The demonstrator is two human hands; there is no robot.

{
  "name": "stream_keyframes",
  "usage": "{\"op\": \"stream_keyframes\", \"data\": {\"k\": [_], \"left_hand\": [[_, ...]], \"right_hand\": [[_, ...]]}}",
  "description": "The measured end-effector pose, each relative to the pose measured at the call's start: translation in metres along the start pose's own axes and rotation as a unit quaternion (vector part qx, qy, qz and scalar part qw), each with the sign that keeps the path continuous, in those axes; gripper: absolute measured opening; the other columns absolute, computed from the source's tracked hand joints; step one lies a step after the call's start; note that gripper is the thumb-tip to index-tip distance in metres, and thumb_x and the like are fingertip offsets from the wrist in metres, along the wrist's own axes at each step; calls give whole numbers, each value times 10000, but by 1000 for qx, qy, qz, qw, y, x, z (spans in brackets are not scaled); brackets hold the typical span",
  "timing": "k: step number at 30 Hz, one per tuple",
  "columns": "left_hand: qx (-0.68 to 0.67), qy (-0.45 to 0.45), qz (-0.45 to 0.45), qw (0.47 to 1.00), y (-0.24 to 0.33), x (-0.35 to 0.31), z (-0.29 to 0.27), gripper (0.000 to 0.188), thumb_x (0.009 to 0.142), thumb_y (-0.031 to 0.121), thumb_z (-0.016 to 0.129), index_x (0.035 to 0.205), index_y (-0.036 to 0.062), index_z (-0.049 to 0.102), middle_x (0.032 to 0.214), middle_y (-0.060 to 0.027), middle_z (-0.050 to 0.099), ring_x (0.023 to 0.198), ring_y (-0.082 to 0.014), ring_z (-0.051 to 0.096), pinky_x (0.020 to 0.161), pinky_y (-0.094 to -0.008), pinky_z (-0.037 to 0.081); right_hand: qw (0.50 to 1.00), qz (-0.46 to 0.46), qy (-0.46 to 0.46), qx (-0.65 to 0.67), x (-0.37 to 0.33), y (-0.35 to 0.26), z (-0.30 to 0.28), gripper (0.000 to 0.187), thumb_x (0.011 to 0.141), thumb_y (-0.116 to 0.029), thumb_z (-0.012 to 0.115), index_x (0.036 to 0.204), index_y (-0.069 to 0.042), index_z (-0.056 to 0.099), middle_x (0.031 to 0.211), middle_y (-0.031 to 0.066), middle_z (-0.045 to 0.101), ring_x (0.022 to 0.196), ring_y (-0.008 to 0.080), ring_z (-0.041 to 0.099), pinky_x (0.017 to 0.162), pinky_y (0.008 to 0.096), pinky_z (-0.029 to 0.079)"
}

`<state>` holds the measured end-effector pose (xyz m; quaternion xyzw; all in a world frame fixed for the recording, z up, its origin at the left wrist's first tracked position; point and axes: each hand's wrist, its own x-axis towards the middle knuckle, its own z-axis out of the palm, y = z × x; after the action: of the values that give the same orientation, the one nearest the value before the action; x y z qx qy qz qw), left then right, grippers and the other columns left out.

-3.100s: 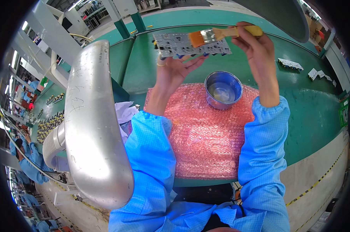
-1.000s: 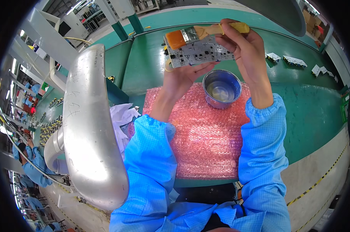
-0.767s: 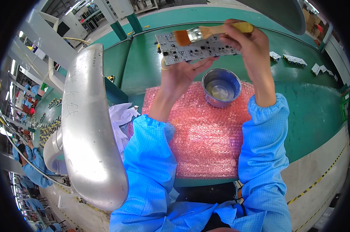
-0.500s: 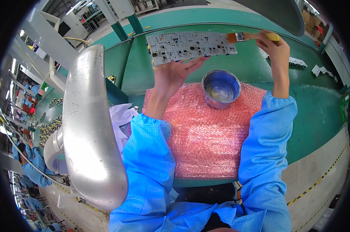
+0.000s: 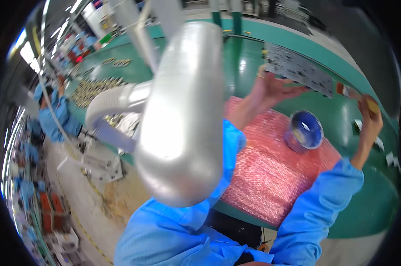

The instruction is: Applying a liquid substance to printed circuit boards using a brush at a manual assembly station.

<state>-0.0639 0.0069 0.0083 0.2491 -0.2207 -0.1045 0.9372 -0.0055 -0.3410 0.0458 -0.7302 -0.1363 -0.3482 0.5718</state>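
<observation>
My left hand (image 5: 273, 91) is closed at the thumb on the left end of a grey-white circuit board (image 5: 298, 70). Its other fingers stretch beneath the board, which is raised above the bench and tilted. In my right hand (image 5: 371, 119) is a flat paintbrush (image 5: 350, 92) with a yellow handle end. The brush's brown bristles are just beyond the board's right end, apparently clear of it. Below the hands, a metal bowl (image 5: 303, 132) with some pale contents stands on pink bubble wrap (image 5: 271, 168).
A big silver extraction hood (image 5: 182, 119) with a ribbed hose (image 5: 116, 99) blocks part of my left sleeve. White pieces (image 5: 393, 160) lie on the green bench (image 5: 364, 195) at right. Many small parts (image 5: 96, 91) cover the bench at far left, near a co-worker in blue (image 5: 56, 115).
The view has swung to the left, so the board, bowl and hands appear farther right. The brush has come off the board's right end. Both hands keep their holds.
</observation>
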Motion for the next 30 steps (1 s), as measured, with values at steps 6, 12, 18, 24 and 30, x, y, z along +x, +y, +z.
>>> {"op": "stream_keyframes", "data": {"k": [6,12,18,24,30], "left_hand": [[60,-13,31,998,15,-9,-2,724,907,600,490,1417,100,370,1352,-269,486,1179,-494,522,1029,-490,438],[54,9,69,996,6,-15,-1,694,915,601,489,1402,115,398,1342,-254,498,1181,-477,529,997,-444,471],[79,-11,70,994,11,-12,1,863,882,754,317,1424,83,341,1425,-288,389,1261,-573,395,1066,-547,393],[15,22,83,996,24,-10,-11,816,891,684,450,1422,72,347,1481,-307,287,1264,-615,345,1008,-551,450],[3,59,47,997,15,-3,0,798,870,671,499,1390,87,341,1443,-356,286,1266,-611,350,994,-532,478]], "right_hand": [[982,-76,-150,-80,-23,-31,43,196,910,-69,659,1091,-8,701,1089,78,691,1038,161,631,922,278,487],[978,-26,-182,-101,-30,-42,12,184,904,-45,654,1077,-22,714,1087,74,698,1027,143,630,909,266,493],[984,-56,-136,-96,-27,-40,49,200,890,-34,665,1083,-16,713,1057,56,706,972,121,633,882,242,499],[984,-45,-163,-57,-29,-63,43,197,864,-18,679,1057,-18,720,1029,49,718,950,111,637,858,235,504],[983,-45,-175,-32,-34,-60,59,186,858,-9,681,1038,-19,727,1014,50,722,930,106,636,840,233,507]]}}
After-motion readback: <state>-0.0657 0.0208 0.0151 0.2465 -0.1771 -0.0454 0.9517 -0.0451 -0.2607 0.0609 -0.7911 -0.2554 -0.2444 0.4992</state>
